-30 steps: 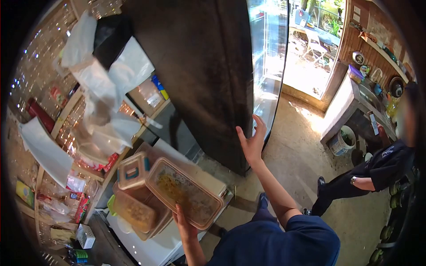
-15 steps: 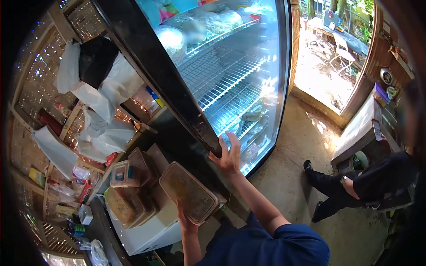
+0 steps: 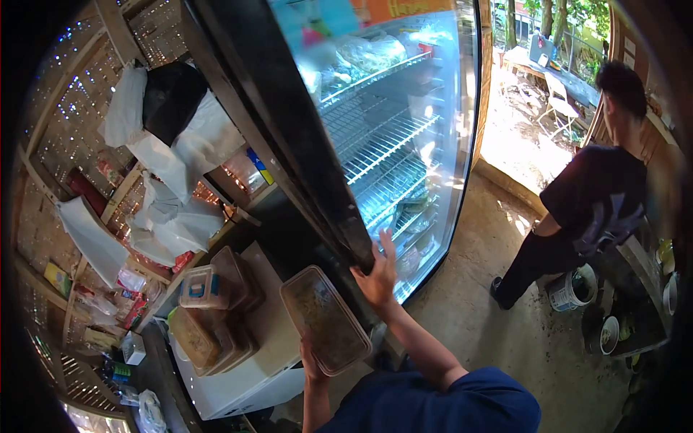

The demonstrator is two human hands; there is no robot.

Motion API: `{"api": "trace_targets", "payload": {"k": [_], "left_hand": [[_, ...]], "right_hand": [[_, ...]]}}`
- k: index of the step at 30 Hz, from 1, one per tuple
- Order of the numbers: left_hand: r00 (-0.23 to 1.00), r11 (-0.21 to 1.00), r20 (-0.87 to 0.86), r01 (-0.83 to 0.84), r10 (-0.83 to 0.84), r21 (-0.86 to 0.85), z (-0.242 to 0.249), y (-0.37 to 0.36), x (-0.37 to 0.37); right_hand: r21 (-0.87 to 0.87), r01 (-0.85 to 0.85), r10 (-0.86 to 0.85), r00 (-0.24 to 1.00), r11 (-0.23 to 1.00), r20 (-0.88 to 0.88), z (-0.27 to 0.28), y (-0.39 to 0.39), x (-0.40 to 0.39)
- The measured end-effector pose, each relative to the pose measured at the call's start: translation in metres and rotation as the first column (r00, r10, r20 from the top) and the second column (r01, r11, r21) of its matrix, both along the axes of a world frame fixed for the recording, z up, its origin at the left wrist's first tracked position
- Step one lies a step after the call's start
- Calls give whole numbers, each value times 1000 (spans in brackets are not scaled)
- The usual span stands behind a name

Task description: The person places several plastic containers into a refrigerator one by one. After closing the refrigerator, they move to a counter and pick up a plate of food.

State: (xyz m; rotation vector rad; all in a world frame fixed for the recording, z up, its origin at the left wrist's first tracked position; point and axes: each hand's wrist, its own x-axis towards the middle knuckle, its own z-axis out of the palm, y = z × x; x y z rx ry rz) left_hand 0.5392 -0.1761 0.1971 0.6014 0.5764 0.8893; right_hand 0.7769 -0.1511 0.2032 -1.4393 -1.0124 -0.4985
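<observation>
In my left hand (image 3: 312,361) is a rectangular lidded plastic container (image 3: 325,320), its fingers on the container's lower left edge. My right hand (image 3: 378,278) rests at the black edge of the fridge door (image 3: 346,224), thumb on the edge and the other fingers spread upward near the glass. Behind the glass, wire shelves (image 3: 393,151) carry plastic-wrapped items (image 3: 372,54) at the top and more bags lower down. To the left, several stacked lidded containers (image 3: 209,328) sit on a white surface (image 3: 238,386).
Another person (image 3: 595,180) stands at the right, turned away. Near them are a bucket (image 3: 572,289) and a dark counter (image 3: 635,296). Plastic bags (image 3: 173,130) hang on the left wall. A doorway at upper right shows a white chair (image 3: 557,105).
The container in my left hand has shifted right, and my right hand has moved slightly right and down with the door edge. The other person has turned and stands nearer the doorway.
</observation>
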Motion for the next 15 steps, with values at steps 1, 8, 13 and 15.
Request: {"api": "trace_targets", "payload": {"k": [1,8,13,15], "left_hand": [[1000,999,-13,14,-14,44,-2,3,-2],[961,958,-191,232,-199,170,8,27,9],[900,861,-218,428,-377,275,26,33,78],[880,834,-214,472,-424,285,18,44,108]], "right_hand": [[-6,-24,24,1000,1000,-3,-1,-14,2],[-148,86,-96,993,985,-66,-6,-139,14],[-103,433,-444,881,896,-163,-50,-210,11],[-57,477,-477,850,877,-223,-42,-225,12]]}}
